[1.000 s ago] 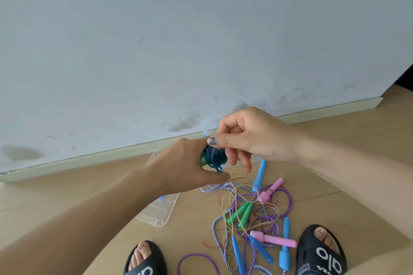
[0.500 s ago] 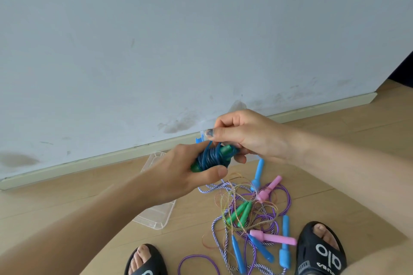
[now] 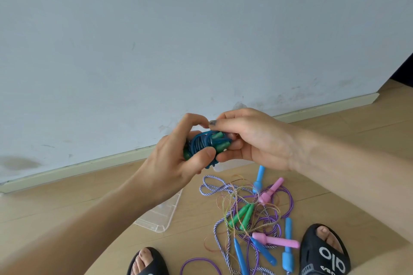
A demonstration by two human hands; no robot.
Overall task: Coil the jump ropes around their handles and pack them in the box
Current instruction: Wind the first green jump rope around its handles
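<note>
The jump rope (image 3: 204,144) in hand, a blue cord wound round its two green handles, is held up in the air between both hands, in front of the wall and above the floor, so the wraps can be managed without snagging on anything below. The left hand (image 3: 178,163) is closed around the coil, thumb pressed over the lower turns and fingers curled behind, which seems meant to keep the windings from springing loose. The right hand (image 3: 250,140) meets it from the other side, fingertips pinching at the handle ends and the top of the bundle; I judge it is tucking or tightening the last of the cord, though the free end itself is hidden by the fingers. Just below and behind the left hand lies the clear plastic box (image 3: 161,219), flat on the wooden floor (image 3: 67,203), close enough for the finished bundle to be dropped in; most of it is covered by the forearm, so whether anything is inside cannot be told. Below the right hand sits the loose tangle of ropes (image 3: 248,214) not yet coiled: purple, striped and thin glittery cords with blue, pink and green handles. Two black slippers (image 3: 324,254) flank that pile at the near edge.
</note>
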